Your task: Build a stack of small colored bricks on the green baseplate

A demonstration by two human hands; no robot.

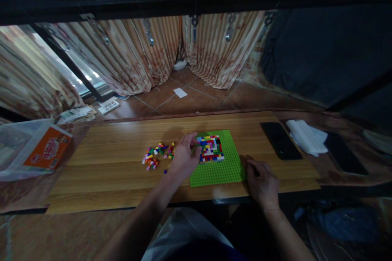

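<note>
Left hand (185, 155) was at the left edge of the multicoloured plastic brick build (211, 149) on the square green studded baseplate (217, 173), fingers curled, grip contents unclear. Right hand (262, 181) was loosely curled beside the baseplate's right edge, on the wooden bench (116, 191); couldn't tell if gripping.

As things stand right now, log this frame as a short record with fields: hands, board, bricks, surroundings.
Left hand: left hand, fingers at the left side of the brick patch; any brick held cannot be made out
Right hand: right hand, beside the board's near right corner
Board: green studded board, patch toward its far left
Loose bricks: small coloured bricks, scattered left of the board
Surface: wooden tabletop
Far right: dark flat device
</note>
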